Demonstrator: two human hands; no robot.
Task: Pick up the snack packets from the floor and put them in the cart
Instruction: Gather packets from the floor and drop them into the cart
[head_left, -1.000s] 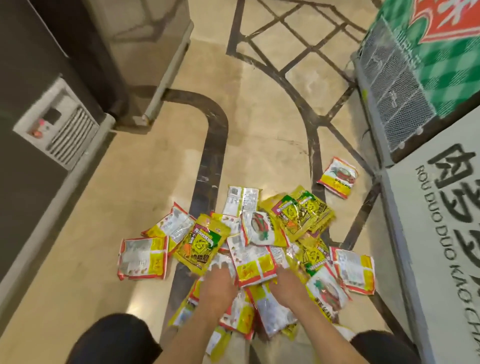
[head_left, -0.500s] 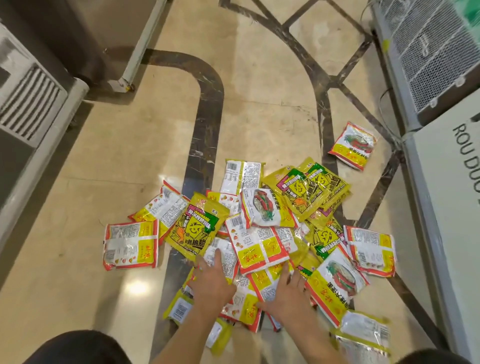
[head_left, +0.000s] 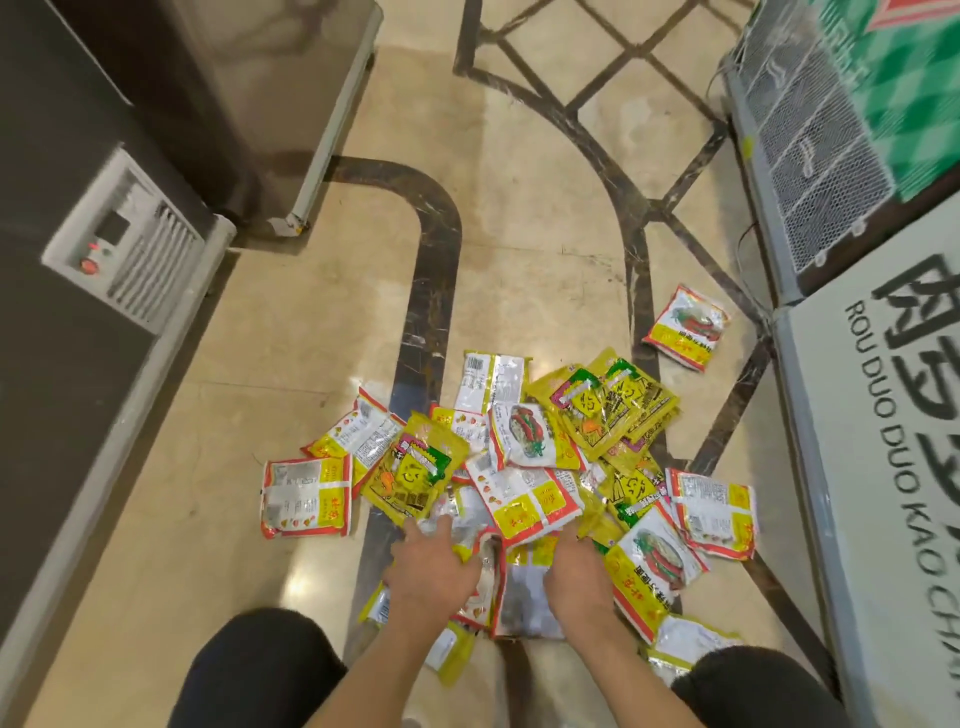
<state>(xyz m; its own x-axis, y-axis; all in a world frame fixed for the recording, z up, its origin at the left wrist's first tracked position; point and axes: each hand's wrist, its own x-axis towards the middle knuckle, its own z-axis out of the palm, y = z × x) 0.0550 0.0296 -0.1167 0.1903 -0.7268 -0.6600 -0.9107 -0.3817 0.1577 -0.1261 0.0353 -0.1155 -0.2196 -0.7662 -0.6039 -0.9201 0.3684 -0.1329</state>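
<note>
Several yellow, red and silver snack packets (head_left: 524, 493) lie heaped on the beige marble floor in front of me. My left hand (head_left: 434, 569) digs into the near edge of the heap, its fingers curled round a silvery packet. My right hand (head_left: 576, 574) is beside it, its fingertips tucked under a red-and-yellow packet. One packet (head_left: 685, 335) lies apart at the far right, and another (head_left: 306, 496) lies flat at the left of the heap. No cart is in view.
A dark freezer with a grey control panel (head_left: 124, 249) runs along the left, with a steel cabinet (head_left: 270, 104) behind it. A white chest with black lettering (head_left: 883, 467) and a green-checked unit with a mesh grille (head_left: 826, 156) line the right. My knees frame the bottom.
Both hands went from spread flat on the heap to curling their fingers into the packets at its near edge. The camera tipped back up a little.
</note>
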